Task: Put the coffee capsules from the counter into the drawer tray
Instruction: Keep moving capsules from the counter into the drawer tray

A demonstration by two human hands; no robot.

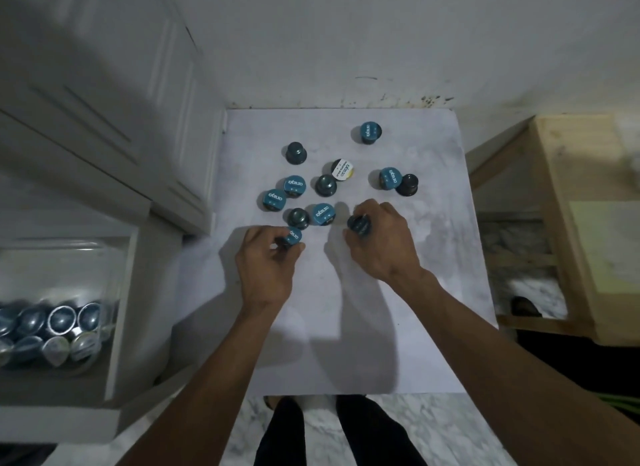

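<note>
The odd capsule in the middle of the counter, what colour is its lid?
White with a yellow edge, on a dark capsule; head view.

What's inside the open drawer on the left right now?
The drawer tray holds a pile of blue coffee capsules at its near end. The far end looks bare. Anything beneath the pile is covered, and the blur prevents a count.

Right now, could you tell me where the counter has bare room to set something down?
The near counter below both hands is bare, as is its far-left corner. The middle is crowded with capsules.
</note>
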